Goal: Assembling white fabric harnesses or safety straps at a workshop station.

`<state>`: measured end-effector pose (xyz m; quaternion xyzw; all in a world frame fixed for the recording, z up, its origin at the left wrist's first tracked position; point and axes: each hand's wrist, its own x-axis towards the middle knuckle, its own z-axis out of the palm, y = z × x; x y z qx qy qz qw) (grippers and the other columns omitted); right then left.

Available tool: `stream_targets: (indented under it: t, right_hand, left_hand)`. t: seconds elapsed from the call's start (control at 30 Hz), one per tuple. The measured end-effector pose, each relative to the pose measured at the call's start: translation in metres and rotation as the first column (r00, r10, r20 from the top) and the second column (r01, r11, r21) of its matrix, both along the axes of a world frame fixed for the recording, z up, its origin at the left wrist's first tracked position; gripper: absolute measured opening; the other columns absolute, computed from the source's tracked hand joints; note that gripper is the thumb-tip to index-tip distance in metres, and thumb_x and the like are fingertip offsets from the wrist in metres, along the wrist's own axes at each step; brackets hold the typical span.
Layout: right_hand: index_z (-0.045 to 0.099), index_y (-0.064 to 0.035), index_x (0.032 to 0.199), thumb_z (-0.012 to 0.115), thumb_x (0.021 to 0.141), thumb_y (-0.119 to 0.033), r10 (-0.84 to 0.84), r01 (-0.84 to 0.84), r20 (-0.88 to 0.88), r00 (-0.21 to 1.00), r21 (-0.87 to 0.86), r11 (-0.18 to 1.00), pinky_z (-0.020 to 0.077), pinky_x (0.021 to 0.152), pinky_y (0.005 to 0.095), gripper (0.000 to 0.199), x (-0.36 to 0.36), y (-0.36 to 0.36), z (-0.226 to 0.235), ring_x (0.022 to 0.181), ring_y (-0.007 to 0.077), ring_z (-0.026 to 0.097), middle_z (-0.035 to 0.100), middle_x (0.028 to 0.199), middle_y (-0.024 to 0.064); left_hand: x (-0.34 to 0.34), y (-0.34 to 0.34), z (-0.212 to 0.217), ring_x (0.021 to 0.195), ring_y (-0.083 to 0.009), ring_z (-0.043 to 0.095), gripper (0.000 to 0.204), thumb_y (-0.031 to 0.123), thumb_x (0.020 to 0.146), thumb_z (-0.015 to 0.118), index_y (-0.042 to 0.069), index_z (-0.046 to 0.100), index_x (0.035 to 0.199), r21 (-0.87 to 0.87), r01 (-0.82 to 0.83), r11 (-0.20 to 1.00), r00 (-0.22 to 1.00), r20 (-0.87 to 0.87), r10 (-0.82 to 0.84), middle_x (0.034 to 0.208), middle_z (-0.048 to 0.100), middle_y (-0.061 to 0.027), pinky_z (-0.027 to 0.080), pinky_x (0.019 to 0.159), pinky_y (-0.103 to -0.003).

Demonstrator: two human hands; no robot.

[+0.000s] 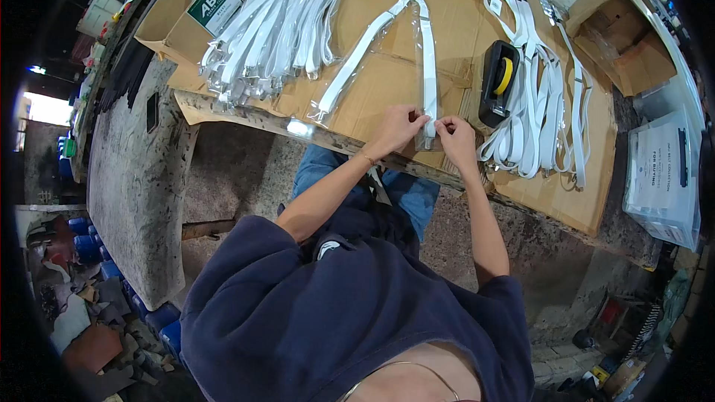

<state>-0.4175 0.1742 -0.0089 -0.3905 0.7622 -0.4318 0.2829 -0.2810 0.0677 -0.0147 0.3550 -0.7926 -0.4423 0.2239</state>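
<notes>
1. Fingers [418, 120] of the left hand [398, 128] pinched shut on the near end of a long white Y-shaped strap in a clear plastic sleeve [429, 67], just right of frame centre.
2. Fingers of the right hand [454, 138] likewise closed, nipping the same sleeve end from the right; both hands touching at the sleeve's lower edge.
3. Sleeved strap lying flat on the brown cardboard sheet covering the tabletop [454, 22], running from the pinch up to the top centre of the frame, one branch slanting down toward left of centre.
4. Near end directly between both sets of fingertips, close to the tabletop's front edge.
5. Likely slip: thin glossy film sliding out of so small a pinch, leaving the sleeve mouth crooked or creased.
6. Possible snag: end sitting near the edge, so a tug toward the body could drag the whole strap off the cardboard.
7. Black tape dispenser with a yellow roll [499, 80] just right of the hands, near a loose pile of bare white straps [544, 115]; a careless right elbow could sweep these.
8. Heap of already sleeved white straps [272, 26] at upper left, well apart.
</notes>
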Motion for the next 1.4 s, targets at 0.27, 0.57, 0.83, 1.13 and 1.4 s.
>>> stream_targets:
  t: [0.27,0.57,0.83,1.13,1.4]
  right_hand:
    - [0.066,0.0039,0.083,0.066,0.08,-0.016,-0.109,0.108,-0.028,0.994,-0.04,0.993,0.0484,0.066,0.0337,0.02,0.005,0.004,-0.008,0.067,0.0238,0.063,0.063,0.075,0.0153]
    - [0.065,0.0012,0.096,0.068,0.079,-0.013,-0.134,0.14,0.074,0.988,-0.076,0.987,0.0488,0.069,0.0339,0.022,0.009,0.01,-0.011,0.074,0.0249,0.062,0.063,0.084,0.0128]
    - [0.064,-0.0043,0.104,0.067,0.08,-0.007,-0.01,-0.05,-0.288,0.958,-0.2,0.979,0.0477,0.084,0.0359,0.024,0.025,0.043,0.005,0.106,0.0304,0.055,0.051,0.121,0.0145]
    - [0.067,-0.0003,0.098,0.062,0.088,-0.015,-0.551,0.503,-0.26,0.793,-0.23,0.833,0.0465,0.068,0.029,0.018,-0.044,0.038,0.101,0.076,0.0172,0.059,0.065,0.086,0.0078]
    - [0.07,0.0036,0.096,0.066,0.087,-0.02,-0.209,0.179,0.232,0.95,0.143,0.973,0.0363,0.053,0.0232,0.025,-0.116,0.025,0.073,0.059,0.0066,0.043,0.055,0.068,-0.0008]
  left_hand:
    - [-0.007,0.002,0.007,0.118,-0.0356,0.043,0.033,0.029,0.08,0.07,0.006,0.066,0.103,-0.57,-0.047,0.82,0.999,-0.005,0.053,0.131,0.044,-0.0183,0.04,0.09,-0.043]
    - [-0.007,-0.017,-0.007,0.13,-0.0332,0.034,0.035,0.034,0.079,0.067,0.013,0.067,0.108,-0.507,0.14,0.851,0.99,0.076,-0.118,0.138,0.041,-0.016,0.032,0.098,-0.047]
    - [-0.006,-0.011,0.0,0.129,-0.0324,0.036,0.034,0.031,0.081,0.064,0.013,0.066,0.11,-0.554,0.143,0.821,0.99,0.086,-0.114,0.138,0.043,-0.014,0.032,0.1,-0.046]
    - [-0.009,-0.011,-0.001,0.12,-0.023,0.047,0.034,0.025,0.083,0.061,0.012,0.064,0.114,-0.595,0.177,0.784,0.984,0.12,-0.131,0.129,0.055,-0.0055,0.034,0.094,-0.043]
    - [-0.008,-0.014,-0.005,0.119,-0.0225,0.047,0.034,0.025,0.083,0.061,0.012,0.063,0.114,-0.57,0.161,0.806,0.987,0.095,-0.13,0.128,0.055,-0.005,0.035,0.093,-0.043]
